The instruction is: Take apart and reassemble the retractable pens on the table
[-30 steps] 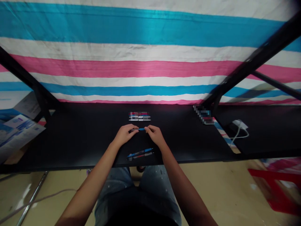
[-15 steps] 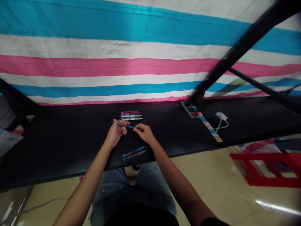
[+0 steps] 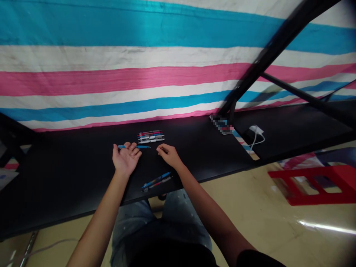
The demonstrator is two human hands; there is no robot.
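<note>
My left hand (image 3: 126,159) is turned palm up over the black table, fingers slightly curled and thumb apart. A blue pen (image 3: 144,147) runs across behind its fingers, both ends showing; how the fingers grip it is partly hidden. To the right, my right hand (image 3: 170,155) hovers with thumb and fingertips pinched together, apart from the pen, and nothing shows in them. Just beyond the hands lies a row of several pens (image 3: 151,140), white ones nearest, red and dark ones behind. Nearer to me rest a blue pen (image 3: 156,179) and a grey-and-black pen (image 3: 158,183), side by side.
The black table (image 3: 75,178) runs up to a striped tarp (image 3: 111,81). A blurred-out flat item (image 3: 221,124) lies by the black frame post on the right. Beyond it are a white charger with cable (image 3: 256,129) and a red plastic stool (image 3: 314,185) on the floor.
My right hand has let go of the blue pen's end. My left hand has turned palm up and shifted left, and the pen now lies level behind its fingers.
</note>
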